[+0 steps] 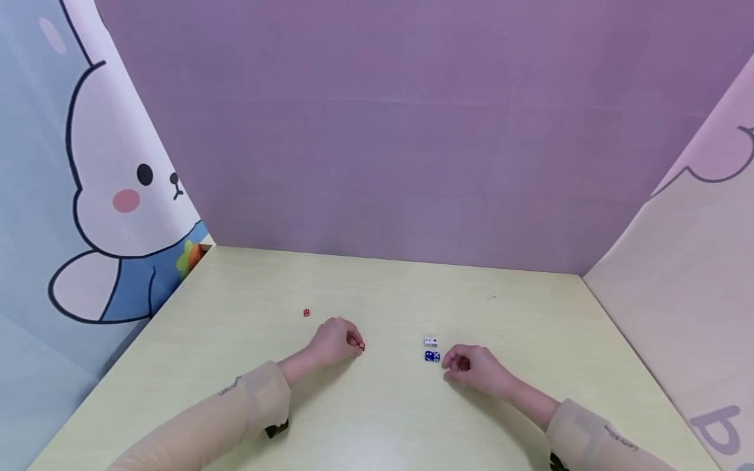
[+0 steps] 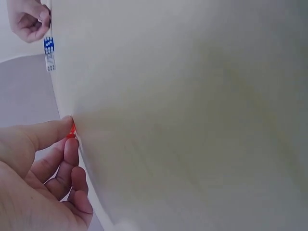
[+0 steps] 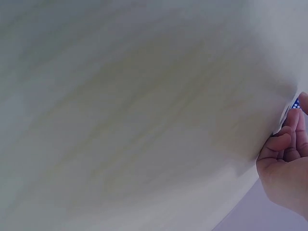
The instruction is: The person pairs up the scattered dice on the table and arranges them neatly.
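Note:
My left hand [image 1: 337, 341] pinches a small red die [image 1: 362, 346] between thumb and fingertip, low over the table. In the left wrist view the red die [image 2: 71, 131] shows between the thumb and finger. My right hand [image 1: 476, 368] is beside two blue dice [image 1: 432, 356], its fingers loosely bent and holding nothing. Two white dice [image 1: 430, 341] stand side by side just behind the blue pair. In the right wrist view a bit of blue die [image 3: 296, 103] shows past the fingertips, mostly hidden.
Another red die [image 1: 306, 313] lies on the pale wooden table [image 1: 377, 425], behind and to the left of my left hand. A purple panel [image 1: 389, 144] rises at the table's back edge. Printed cloths with cartoon figures [image 1: 129, 157] hang along both sides.

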`<state>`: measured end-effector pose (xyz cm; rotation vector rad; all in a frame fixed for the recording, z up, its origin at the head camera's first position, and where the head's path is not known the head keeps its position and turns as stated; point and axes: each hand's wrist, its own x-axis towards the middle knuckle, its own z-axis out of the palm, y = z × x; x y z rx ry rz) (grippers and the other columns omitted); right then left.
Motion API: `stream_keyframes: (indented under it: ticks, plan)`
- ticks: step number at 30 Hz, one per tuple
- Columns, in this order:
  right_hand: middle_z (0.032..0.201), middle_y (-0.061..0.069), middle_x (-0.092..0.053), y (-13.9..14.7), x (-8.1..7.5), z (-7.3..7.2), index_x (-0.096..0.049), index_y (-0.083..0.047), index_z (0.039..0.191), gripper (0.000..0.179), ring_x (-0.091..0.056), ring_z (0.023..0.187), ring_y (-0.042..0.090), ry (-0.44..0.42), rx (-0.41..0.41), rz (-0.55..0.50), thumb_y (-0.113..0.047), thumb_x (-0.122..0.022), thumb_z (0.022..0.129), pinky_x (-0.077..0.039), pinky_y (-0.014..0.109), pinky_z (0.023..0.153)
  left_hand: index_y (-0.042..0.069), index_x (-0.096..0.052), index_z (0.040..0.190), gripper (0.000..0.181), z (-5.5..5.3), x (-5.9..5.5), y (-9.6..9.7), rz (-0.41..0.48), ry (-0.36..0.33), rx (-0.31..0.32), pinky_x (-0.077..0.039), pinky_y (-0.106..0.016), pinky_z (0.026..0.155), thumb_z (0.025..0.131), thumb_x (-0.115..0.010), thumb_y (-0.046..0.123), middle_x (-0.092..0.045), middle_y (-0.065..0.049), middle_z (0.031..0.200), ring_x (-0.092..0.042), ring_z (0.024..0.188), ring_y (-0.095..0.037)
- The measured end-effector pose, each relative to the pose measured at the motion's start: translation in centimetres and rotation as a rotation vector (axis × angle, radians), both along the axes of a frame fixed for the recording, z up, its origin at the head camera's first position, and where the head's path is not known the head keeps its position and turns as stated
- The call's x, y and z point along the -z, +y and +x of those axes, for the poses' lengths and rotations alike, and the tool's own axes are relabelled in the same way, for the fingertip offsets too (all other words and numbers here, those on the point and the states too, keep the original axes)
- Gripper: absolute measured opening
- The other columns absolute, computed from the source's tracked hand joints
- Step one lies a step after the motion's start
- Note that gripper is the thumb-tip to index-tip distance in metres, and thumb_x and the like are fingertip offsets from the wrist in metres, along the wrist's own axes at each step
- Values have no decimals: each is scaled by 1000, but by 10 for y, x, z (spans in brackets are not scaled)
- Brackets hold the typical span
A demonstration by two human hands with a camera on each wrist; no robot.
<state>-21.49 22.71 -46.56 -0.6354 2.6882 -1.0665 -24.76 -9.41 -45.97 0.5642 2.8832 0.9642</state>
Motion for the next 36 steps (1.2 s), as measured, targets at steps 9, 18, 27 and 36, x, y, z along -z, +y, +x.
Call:
stream_keyframes:
  ticks: [9, 18, 27, 36]
  plan:
    - [76, -5, -58, -4, 1, 2, -65, -11, 90, 14, -49, 67, 4, 17, -21, -2, -11, -74, 79, -44, 18, 60, 10, -70, 78, 11, 12, -1, 16, 38, -43, 61, -42, -25, 68, 72, -79, 8, -59, 8, 68, -51, 64, -6]
    - [76, -4, -58, -6, 2, 1, -66, -10, 89, 13, -49, 68, 4, 32, -40, -6, -9, -73, 79, -45, 18, 61, 12, -70, 75, 10, 22, 0, 39, 76, -55, 125, -42, -21, 66, 73, -79, 8, -59, 9, 65, -50, 61, -3]
    - [73, -7, -57, -6, 4, 0, -66, -13, 87, 11, -48, 67, 3, 52, -30, 1, -9, -74, 79, -43, 18, 59, 16, -70, 72, 12, 27, -1, 72, 42, -48, 150, -41, -19, 67, 70, -81, 11, -59, 13, 64, -50, 60, 0]
    - [72, -7, -57, -5, 5, 0, -66, -12, 86, 11, -48, 66, 2, 69, -40, -24, -9, -74, 79, -43, 18, 59, 16, -71, 72, 11, 28, -4, 103, 21, -44, 180, -41, -18, 68, 71, -81, 13, -59, 14, 62, -50, 58, 1]
